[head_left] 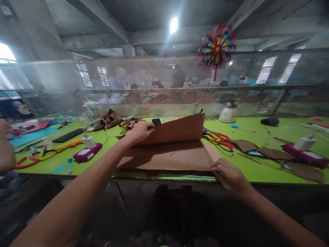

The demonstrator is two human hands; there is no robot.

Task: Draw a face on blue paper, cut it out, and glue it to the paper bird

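1. Brown sheet point(164, 158), one: lying on the green table point(259, 175), directly before us, along the front edge.
2. Raised brown panel point(177, 131), one: tilted up over the rear of the sheet, its right end higher; whether the two are one folded piece, we cannot tell.
3. Left hand point(142, 132), ours: pinching the panel's upper edge near its left end.
4. Right hand point(228, 175), ours: thumb and fingers closed at the sheet's front right corner. Our hands are well apart.
5. Small yellow scrap point(176, 153): on the sheet, below the panel.
6. Scissors point(221, 138), orange and yellow handles: just right of the panel.
7. Brown offcuts point(244, 145): scattered to the right, beyond our right hand.
8. Purple power strips, two: one at left point(88, 154), one at far right point(304, 156), each bearing a white plug.
9. Flat black object point(68, 136): behind the left strip.
10. Hand tools point(67, 146), red and yellow handles: at the left, beside that strip.
11. White jar point(228, 114), dark top: rear right, near the perforated screen point(154, 75).
12. Pinwheel point(217, 49), red-rimmed petals: upright against the screen.
13. Part of another person point(4, 147), blurred: left margin.
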